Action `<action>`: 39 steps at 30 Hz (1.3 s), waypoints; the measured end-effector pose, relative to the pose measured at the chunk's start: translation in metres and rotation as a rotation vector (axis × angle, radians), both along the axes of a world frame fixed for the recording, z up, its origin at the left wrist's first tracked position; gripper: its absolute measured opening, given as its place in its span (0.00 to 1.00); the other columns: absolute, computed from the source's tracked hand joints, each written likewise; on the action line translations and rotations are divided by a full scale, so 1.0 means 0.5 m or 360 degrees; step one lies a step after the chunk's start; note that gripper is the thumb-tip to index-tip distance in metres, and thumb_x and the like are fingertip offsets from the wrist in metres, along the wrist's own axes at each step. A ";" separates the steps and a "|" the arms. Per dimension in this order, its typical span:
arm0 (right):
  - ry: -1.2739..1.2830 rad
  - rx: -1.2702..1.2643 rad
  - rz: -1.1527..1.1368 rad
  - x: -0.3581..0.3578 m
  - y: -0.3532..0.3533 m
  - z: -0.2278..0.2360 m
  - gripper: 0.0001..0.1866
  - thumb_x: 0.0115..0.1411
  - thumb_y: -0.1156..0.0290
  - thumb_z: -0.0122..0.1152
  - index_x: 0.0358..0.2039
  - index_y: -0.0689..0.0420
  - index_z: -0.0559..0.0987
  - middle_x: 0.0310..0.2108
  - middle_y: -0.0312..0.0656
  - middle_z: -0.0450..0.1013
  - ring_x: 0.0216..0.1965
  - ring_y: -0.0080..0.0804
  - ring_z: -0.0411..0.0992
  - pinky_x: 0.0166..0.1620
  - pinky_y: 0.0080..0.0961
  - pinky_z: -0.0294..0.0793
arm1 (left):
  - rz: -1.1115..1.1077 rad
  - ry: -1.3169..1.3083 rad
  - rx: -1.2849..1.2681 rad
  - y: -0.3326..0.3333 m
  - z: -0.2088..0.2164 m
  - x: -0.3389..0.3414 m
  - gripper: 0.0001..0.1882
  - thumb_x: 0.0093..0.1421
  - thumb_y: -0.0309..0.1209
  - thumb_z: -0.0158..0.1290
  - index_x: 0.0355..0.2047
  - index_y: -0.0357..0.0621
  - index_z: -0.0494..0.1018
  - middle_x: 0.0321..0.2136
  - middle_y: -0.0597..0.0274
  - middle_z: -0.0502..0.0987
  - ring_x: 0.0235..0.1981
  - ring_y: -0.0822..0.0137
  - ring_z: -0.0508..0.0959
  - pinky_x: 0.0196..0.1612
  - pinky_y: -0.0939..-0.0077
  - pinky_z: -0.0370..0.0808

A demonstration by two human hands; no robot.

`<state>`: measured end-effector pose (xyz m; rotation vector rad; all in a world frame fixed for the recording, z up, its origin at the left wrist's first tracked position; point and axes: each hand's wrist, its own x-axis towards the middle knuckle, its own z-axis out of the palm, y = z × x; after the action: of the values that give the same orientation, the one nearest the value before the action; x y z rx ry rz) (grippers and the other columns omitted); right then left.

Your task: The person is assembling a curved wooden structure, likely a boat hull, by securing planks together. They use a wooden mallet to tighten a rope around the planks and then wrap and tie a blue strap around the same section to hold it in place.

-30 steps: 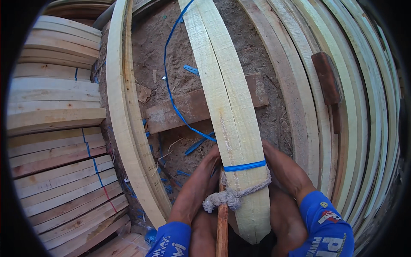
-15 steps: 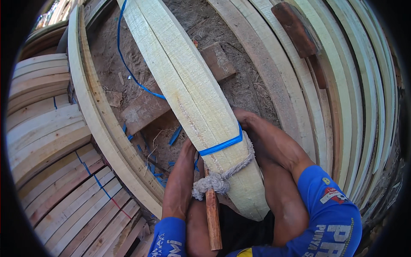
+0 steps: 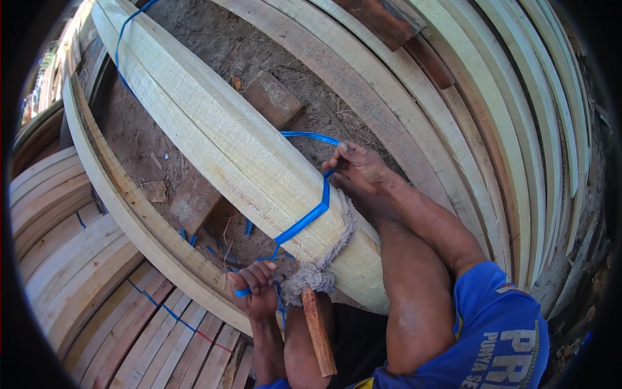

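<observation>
A bundle of pale planks (image 3: 227, 139) lies lengthwise before me, its near end between my legs. Across its top, close to that end, runs a flat blue strap (image 3: 303, 222). On the left side my left hand (image 3: 254, 285) is closed in a fist round one part of the strap. At the right edge my right hand (image 3: 358, 166) pinches the strap, and a length of it trails off leftward behind the bundle. Nearer to me a thick grey rope (image 3: 339, 243) goes round the planks, knotted about a wooden stick (image 3: 318, 334) that points down toward me.
Wooden blocks (image 3: 273, 98) lie under the bundle on the dirt ground. Long curved-looking planks (image 3: 447, 129) are stacked at the right, with a dark wooden mallet-like piece (image 3: 389, 26) on them. Strapped stacks of boards (image 3: 97, 259) stand at the left, beside a long beam (image 3: 129, 188).
Both hands have come out from beside and under the bundle, now holding the strap at either side. The strap's right part has been drawn out. My view has turned, shifting the scene.
</observation>
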<state>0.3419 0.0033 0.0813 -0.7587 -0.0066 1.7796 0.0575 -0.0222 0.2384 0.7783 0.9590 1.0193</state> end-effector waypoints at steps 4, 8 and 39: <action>-0.0430 -0.0180 0.0032 -0.019 0.047 0.100 0.18 0.59 0.60 0.58 0.17 0.53 0.68 0.12 0.32 0.60 0.14 0.22 0.59 0.26 0.25 0.68 | 0.0004 0.0078 -0.0027 -0.027 0.003 -0.011 0.27 0.70 0.42 0.28 0.11 0.51 0.53 0.09 0.67 0.51 0.17 0.69 0.55 0.36 0.66 0.65; -0.0726 -0.0465 -0.0054 -0.032 0.021 0.123 0.19 0.55 0.63 0.59 0.11 0.53 0.65 0.07 0.33 0.56 0.09 0.23 0.54 0.17 0.25 0.59 | 0.0264 0.0068 -0.0173 -0.052 0.009 -0.010 0.27 0.70 0.41 0.30 0.10 0.52 0.51 0.09 0.67 0.50 0.16 0.70 0.51 0.30 0.69 0.60; -0.1395 0.1793 0.1326 -0.469 0.227 0.594 0.18 0.61 0.63 0.51 0.31 0.71 0.73 0.17 0.56 0.71 0.24 0.55 0.74 0.34 0.40 0.76 | 0.0246 0.0426 -0.0116 -0.038 0.018 0.025 0.12 0.63 0.33 0.49 0.37 0.36 0.76 0.25 0.61 0.76 0.30 0.69 0.76 0.49 0.73 0.70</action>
<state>0.1072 0.1167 0.3782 -0.6178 -1.9528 1.6117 0.0700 -0.0412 0.2476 0.8019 1.2960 1.0226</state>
